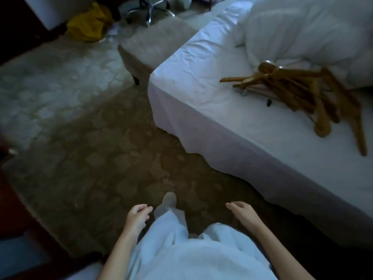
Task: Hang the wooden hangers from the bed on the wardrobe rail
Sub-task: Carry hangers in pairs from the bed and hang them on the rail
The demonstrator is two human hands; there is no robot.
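Observation:
A heap of several wooden hangers (302, 93) lies on the white sheet of the bed (201, 63), near its right side and just below the rumpled white duvet (306, 31). My left hand (137, 217) hangs low at the bottom centre with loosely curled fingers and holds nothing. My right hand (244, 215) is also low and relaxed, empty, beside the bed's side skirt. Both hands are far from the hangers. The wardrobe rail is out of view.
Patterned carpet (84, 150) covers the floor between me and the bed. A beige upholstered bench (149, 43) stands at the foot of the bed. A yellow bag (88, 25) and a chair's chrome base (149, 11) sit at the back. Dark wooden furniture (12, 199) lines the left edge.

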